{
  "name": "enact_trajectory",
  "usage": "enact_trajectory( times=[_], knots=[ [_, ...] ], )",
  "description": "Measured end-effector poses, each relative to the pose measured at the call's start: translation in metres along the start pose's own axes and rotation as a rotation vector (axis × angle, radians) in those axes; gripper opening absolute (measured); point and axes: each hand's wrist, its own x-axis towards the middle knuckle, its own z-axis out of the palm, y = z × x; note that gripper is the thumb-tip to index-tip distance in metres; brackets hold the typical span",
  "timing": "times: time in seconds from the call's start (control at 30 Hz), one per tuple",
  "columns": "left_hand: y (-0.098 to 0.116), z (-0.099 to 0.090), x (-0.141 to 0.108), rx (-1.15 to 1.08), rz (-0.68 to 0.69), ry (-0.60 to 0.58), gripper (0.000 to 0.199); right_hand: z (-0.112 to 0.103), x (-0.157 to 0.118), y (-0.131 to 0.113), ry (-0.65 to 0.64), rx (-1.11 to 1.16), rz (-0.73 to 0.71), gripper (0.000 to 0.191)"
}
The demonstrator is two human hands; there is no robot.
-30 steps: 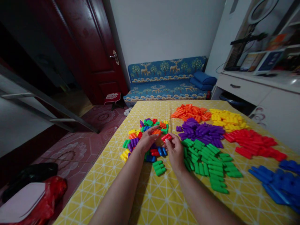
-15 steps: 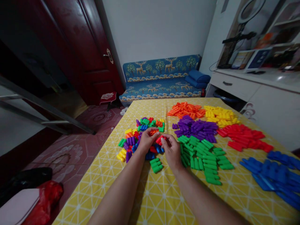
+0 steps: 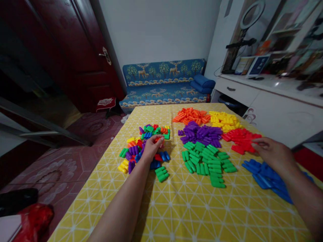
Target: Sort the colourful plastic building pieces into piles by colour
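My left hand (image 3: 152, 146) is closed at the right side of the mixed-colour pile (image 3: 136, 151), its fingertips on an orange-red piece (image 3: 159, 140). Over the right edge of the red pile (image 3: 239, 138) is my right hand (image 3: 271, 151), its thumb and fingers pressed together; anything between them is too small to make out. Below that hand lies the blue pile (image 3: 262, 176). The green pile (image 3: 208, 159) sits mid-table, with the purple pile (image 3: 200, 134) behind it. A green block (image 3: 162, 174) lies alone in front of the mixed pile.
Orange pieces (image 3: 190, 116) and yellow pieces (image 3: 225, 121) lie towards the far edge of the patterned table (image 3: 176, 208). Beyond stands a blue sofa (image 3: 161, 89). A white cabinet (image 3: 282, 107) is on the right, a metal frame (image 3: 50, 132) on the left.
My right hand has moved away from my left, rightward to the red pile. My left hand stays by the mixed pile. The whole view has shifted slightly.
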Motion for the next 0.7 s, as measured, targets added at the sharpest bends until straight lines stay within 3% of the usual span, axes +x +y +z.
enact_trajectory(
  times=[0.1,0.2,0.33,0.37,0.5,0.6,0.7],
  knots=[
    [-0.003,-0.001,0.002,-0.043,-0.02,-0.009,0.046,-0.007,0.0,0.022,-0.101,-0.108,-0.019,0.013],
    [-0.006,-0.003,0.003,-0.067,-0.034,-0.051,0.037,-0.004,-0.007,0.012,-0.073,-0.219,-0.139,0.02],
    [-0.004,-0.004,0.002,-0.056,-0.038,-0.11,0.038,0.02,-0.035,-0.047,0.098,-0.141,-0.367,0.031],
    [-0.003,-0.004,0.001,-0.047,-0.036,-0.119,0.041,0.03,-0.047,-0.067,0.071,-0.041,-0.406,0.03],
    [0.002,-0.002,-0.004,-0.043,-0.016,-0.16,0.063,0.079,-0.096,-0.145,-0.247,0.312,-0.551,0.025],
    [0.003,0.0,-0.006,-0.072,-0.002,-0.177,0.081,0.111,-0.121,-0.187,-0.371,0.361,-0.653,0.041],
    [0.002,0.001,-0.006,-0.092,0.003,-0.208,0.088,0.131,-0.131,-0.212,-0.405,0.256,-0.722,0.06]
  ],
)
